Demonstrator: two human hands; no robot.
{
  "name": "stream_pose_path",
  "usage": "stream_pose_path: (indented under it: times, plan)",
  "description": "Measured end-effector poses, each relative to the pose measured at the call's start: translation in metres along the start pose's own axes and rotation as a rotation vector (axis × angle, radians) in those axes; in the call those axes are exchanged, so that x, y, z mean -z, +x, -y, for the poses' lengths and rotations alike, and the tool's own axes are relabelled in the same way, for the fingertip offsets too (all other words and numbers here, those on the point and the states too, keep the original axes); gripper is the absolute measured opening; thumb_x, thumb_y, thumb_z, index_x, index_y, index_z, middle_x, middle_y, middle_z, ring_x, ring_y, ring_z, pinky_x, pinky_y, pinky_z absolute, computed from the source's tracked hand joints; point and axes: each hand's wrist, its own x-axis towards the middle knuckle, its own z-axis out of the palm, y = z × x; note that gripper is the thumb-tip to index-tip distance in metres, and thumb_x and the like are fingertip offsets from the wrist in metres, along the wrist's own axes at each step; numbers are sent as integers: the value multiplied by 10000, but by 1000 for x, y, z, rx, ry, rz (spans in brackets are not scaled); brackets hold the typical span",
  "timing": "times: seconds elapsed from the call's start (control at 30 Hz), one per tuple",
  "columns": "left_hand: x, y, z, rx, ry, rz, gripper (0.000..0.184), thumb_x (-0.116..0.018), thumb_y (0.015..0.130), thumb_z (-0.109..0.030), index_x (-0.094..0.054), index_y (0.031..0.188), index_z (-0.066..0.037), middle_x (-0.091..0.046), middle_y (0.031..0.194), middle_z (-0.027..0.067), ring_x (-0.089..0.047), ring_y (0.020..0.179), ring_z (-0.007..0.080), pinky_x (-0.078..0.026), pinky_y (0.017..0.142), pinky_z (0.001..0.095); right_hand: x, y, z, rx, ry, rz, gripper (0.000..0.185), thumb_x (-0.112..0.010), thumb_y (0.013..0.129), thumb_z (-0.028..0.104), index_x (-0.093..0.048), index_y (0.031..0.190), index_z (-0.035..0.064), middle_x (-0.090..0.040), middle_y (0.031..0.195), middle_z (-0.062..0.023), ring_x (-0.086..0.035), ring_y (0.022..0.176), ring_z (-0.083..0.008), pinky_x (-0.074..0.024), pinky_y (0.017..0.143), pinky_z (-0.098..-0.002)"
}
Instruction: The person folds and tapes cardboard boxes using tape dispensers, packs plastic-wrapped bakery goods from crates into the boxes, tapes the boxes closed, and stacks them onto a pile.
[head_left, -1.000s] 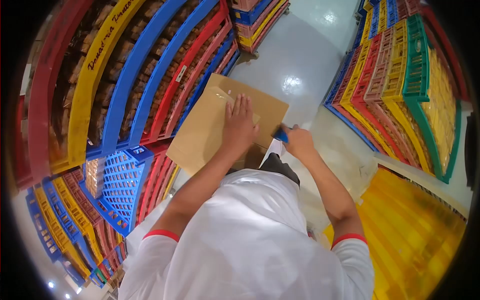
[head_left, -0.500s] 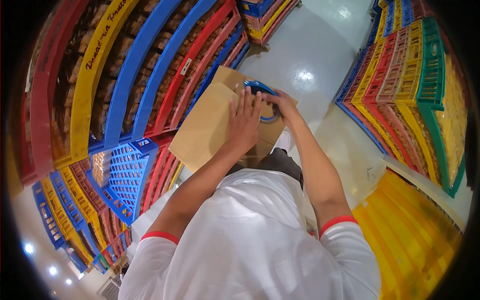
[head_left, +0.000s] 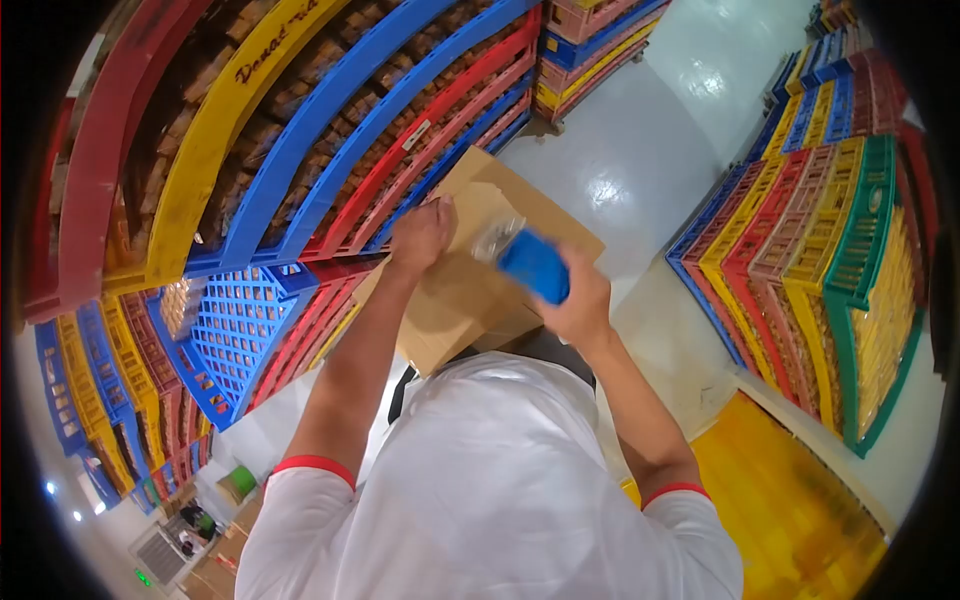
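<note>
A brown cardboard box (head_left: 450,290) lies in front of my body, its flaps spread at the top. My right hand (head_left: 585,300) is closed on a blue tape dispenser (head_left: 535,267), tilted above the box's right part. A strip of clear tape (head_left: 498,238) shows at the dispenser's upper left, over the cardboard. At the box's upper left edge is my left hand (head_left: 423,235), its fingers curled in; whether they pinch the cardboard or tape is too small to tell.
Stacked colored crates (head_left: 330,150) filled with packed goods rise close on the left. More crate stacks (head_left: 790,260) stand at the right, above a yellow surface (head_left: 780,490). Grey floor (head_left: 640,150) runs between the stacks.
My left hand has moved from flat on the box to its upper left edge and curled. My right hand has drawn the blue dispenser back toward me, and clear tape now shows.
</note>
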Motion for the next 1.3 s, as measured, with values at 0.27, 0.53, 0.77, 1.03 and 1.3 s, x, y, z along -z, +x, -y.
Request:
stream_pose_path:
  times: [0.27,0.53,0.77,1.03,1.3]
  plan:
    - [24,-7,-21,54,-11,69,388,-452,1062,-316,-705,972,-36,-713,862,281,-699,818,462,-548,779,560,-108,116,-6,144,87,-166,559,-868,799,201,-623,1277,43,-707,1105,-198,-712,934,-401,-571,785,-431]
    - [21,-11,-26,-562,-70,-297,236,-510,1021,-242,-633,1174,-112,-691,1197,234,-703,995,406,-565,837,532,-51,79,-55,-532,338,81,417,-818,875,297,-651,1153,34,-695,904,-113,-691,817,-247,-545,728,-365]
    - [22,5,-54,-105,-159,129,254,-455,1026,-227,-609,1176,-93,-685,1102,262,-685,1003,436,-545,849,542,-24,37,-98,-1050,935,248,405,-820,879,323,-671,1157,70,-587,811,24,-518,643,-52,-396,563,-223]
    - [4,3,-44,-7,13,79,328,-408,1056,-302,-598,1156,-54,-718,978,267,-689,927,465,-520,856,583,-144,121,-111,-982,889,88,510,-846,837,396,-653,1121,19,-596,806,-7,-538,651,-110,-422,578,-286]
    - [-8,4,-48,21,-156,-159,435,-440,1079,-413,-672,1259,-92,-600,1384,264,-588,1256,434,-463,1050,538,15,-45,-110,-1047,765,237,407,-849,848,332,-645,1054,46,-558,768,8,-488,616,-98,-383,553,-265]
